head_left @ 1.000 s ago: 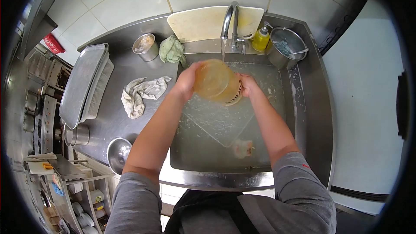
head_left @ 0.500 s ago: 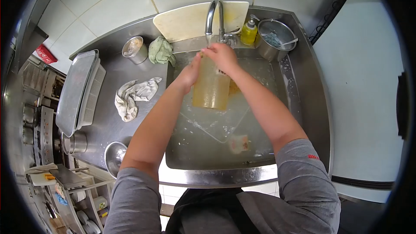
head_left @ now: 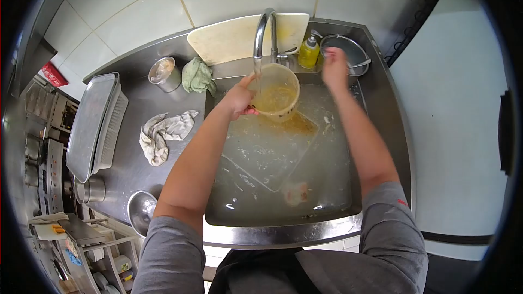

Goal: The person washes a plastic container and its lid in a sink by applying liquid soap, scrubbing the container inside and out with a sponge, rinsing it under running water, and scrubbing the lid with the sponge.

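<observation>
Under the running faucet, my left hand grips the rim of a round translucent container, its mouth facing up and yellowish water inside. Its fingers are wrapped round the container's left side. My right hand is raised at the sink's back right, beside the metal pot and the yellow soap bottle. Its fingers look curled together, and what they hold, if anything, is too small to make out. Cloudy water fills the sink, with a clear sheet-like piece under the surface.
Left of the sink lie a white cloth, a green cloth, a metal cup and a lidded basket. A metal bowl sits at the counter's front left. A white cutting board leans behind the faucet.
The container has turned from mouth away to mouth up under the faucet. My right hand has let go of it and moved right, towards the pot. My left hand still holds it.
</observation>
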`<state>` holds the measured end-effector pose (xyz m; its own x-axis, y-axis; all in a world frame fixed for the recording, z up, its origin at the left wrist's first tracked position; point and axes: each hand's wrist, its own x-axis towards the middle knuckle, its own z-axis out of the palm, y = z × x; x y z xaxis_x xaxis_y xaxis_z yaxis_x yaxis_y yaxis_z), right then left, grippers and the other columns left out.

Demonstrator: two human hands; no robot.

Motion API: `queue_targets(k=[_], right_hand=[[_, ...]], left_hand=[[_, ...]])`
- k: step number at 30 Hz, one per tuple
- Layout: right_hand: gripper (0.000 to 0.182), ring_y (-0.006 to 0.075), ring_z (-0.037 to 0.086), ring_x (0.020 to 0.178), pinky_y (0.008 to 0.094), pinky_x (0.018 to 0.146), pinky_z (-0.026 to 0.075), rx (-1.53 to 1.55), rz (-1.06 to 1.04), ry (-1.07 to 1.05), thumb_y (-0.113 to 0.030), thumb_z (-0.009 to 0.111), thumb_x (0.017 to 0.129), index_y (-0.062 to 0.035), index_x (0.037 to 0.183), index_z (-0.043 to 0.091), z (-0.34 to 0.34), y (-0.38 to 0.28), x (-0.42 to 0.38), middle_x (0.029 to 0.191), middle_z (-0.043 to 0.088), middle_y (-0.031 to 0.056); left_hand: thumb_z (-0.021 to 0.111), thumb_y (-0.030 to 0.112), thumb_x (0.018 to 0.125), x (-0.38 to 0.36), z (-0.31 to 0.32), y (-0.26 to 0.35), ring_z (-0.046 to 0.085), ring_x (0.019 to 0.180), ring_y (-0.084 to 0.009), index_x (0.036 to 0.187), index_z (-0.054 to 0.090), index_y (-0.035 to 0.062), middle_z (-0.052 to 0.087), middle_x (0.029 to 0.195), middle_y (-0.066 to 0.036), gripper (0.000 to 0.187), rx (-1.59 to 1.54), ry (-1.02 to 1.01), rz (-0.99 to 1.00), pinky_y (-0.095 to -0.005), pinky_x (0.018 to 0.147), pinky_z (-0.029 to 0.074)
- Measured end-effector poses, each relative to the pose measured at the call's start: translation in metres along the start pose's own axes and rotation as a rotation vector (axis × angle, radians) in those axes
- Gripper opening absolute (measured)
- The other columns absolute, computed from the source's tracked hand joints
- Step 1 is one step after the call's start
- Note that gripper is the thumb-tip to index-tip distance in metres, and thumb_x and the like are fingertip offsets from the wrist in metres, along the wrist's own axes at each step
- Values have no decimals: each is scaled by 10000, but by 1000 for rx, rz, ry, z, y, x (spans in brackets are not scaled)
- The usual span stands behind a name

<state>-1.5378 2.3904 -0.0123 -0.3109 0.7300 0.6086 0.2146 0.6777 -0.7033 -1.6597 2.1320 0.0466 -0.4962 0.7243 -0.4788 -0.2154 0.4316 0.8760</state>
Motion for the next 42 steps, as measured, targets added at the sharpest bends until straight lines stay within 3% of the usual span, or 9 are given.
queue_targets(k=[8,11,14,23,27,32,35,38,42], right_hand=[[502,355,556,1162,427,975,437,-800,188,-899,-263,638,853,-47,1294,534,32,138,84,1277,560,224],[558,337,461,1285,410,1051,386,-547,365,-741,-257,615,866,-88,1378,470,17,105,80,1403,457,201],[471,301,349,1375,417,1148,232,-789,532,-839,-307,318,1002,-57,1370,475,44,148,90,1449,394,203],[386,373,548,1169,430,941,486,-979,280,-905,-92,628,839,-8,1213,573,8,126,107,1267,551,238],[278,385,599,1069,430,874,513,-968,5,-708,-111,635,841,-8,1099,630,-22,69,94,1172,608,230],[199,368,644,777,456,686,505,-214,-75,-439,-221,585,877,-37,862,657,18,-17,33,773,648,190],[513,416,603,1021,429,907,473,-161,-236,-324,-338,582,898,36,1244,523,106,34,-25,1096,628,267],[680,432,525,1161,412,1008,410,-49,183,-469,-359,602,892,100,1342,381,130,34,-42,1247,543,296],[605,421,516,1167,430,977,431,-320,103,-758,-290,666,844,18,1317,448,69,-7,15,1277,512,297]], left_hand=[[387,-96,818,4,4,-51,619,574,-164,1401,421,306,437,1406,-194,709,219,-168,263,-258,480,501],[475,-97,759,-26,3,-82,626,560,-210,1358,474,366,345,1482,-206,757,965,214,916,-278,474,506],[549,-23,727,-83,2,-74,624,577,-214,1344,471,431,279,1519,-181,770,1366,8,650,-283,477,510],[572,125,672,-118,-49,-129,447,515,-82,1297,436,573,383,1475,-13,780,1732,290,1322,-172,439,449],[581,113,666,-131,-60,-128,484,550,-88,1267,469,576,395,1460,-45,767,1721,418,1272,-182,458,469],[575,-15,668,-140,-49,-124,645,699,-181,1293,523,434,370,1465,-112,771,1255,644,1103,-248,534,538],[469,-144,687,-150,-36,-108,684,830,-273,1367,468,278,334,1471,-158,800,855,830,792,-287,611,568],[347,-109,749,-164,-39,-91,673,780,-251,1477,206,200,396,1375,-190,803,-101,699,460,-300,598,566],[372,-41,763,-208,-62,-79,617,683,-214,1503,190,213,280,1500,-178,803,-386,609,47,-277,550,524]])
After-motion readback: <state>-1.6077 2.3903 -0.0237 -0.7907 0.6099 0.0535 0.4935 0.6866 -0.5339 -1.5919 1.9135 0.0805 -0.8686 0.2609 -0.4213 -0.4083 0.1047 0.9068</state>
